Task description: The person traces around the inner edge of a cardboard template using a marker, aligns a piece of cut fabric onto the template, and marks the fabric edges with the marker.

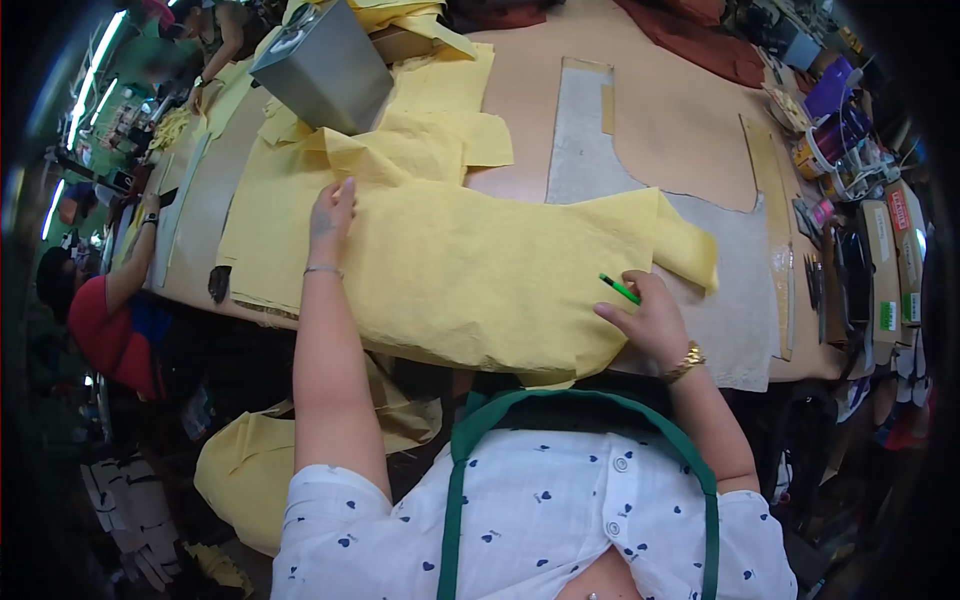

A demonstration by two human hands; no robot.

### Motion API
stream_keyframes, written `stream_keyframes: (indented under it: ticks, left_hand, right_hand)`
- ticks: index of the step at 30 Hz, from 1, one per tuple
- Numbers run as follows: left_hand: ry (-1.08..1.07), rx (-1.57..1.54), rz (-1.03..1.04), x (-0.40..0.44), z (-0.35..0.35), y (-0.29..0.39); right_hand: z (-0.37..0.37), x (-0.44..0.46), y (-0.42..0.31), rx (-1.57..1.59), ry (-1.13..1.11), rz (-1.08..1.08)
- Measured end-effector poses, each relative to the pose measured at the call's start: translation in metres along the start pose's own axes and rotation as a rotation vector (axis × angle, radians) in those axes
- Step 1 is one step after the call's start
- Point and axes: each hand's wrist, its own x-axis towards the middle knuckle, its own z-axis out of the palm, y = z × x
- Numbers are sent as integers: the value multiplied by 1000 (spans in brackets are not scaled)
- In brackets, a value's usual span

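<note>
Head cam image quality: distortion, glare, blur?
Head view: fisheye bows the worktable and blackens the corners; fluorescent tubes glare at upper left; yellow fabric looks evenly lit; right hand shows no obvious motion blur.

Large, smooth, tan-topped work tbl [680, 100] fills most of upper view, its far end cut off at the top. Far L, long white fluorescent tubes [97, 72] glow v. bright, approx. in a row, w/ a dull green surface [133, 50] nearby; wall or ceiling, can't tell. Under the tbl it's dim, so floor details are too dark to read.
</note>
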Motion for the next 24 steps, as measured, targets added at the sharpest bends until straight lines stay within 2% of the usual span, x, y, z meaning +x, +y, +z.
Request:
stream_keyframes:
  ticks: [2,3,5,6,8,9,11,14,15,18,21,24]
  left_hand:
    - [-119,-61,-36,-8,4,37]
    - [-3,4,56,10,7,30]
    - [231,121,241,63,12,8]
    - [232,101,205,80,8,12]
    - [221,65,120,101,6,11]
    - [191,-66,-6,99,6,14]
    - [126,-314,-260,91,3,26]
    - [139,-395,-353,104,1,19]
    - [165,-404,-338,101,3,23]
    - [143,-319,-277,101,8,26]
    - [31,77,13,156,11,-22]
    - [136,267,267,65,37,30]
  right_hand:
    - [21,-1,-5,-119,94,-73]
    - [26,-1,-6,-44,148,-77]
    - [21,-5,-5,31,107,-58]
    - [16,-5,-2,63,83,-46]
    - [-1,-7,15,32,209,-115]
    - [-11,-10,26,16,265,-144]
    - [-47,-16,39,-28,298,8]
    - [-100,-26,79,-335,378,63]
    - [-112,-31,102,-473,416,76]
    - [-124,-39,149,-856,556,305]
    - [-105,-38,165,-938,533,468]
    - [-99,-37,175,-954,601,530]
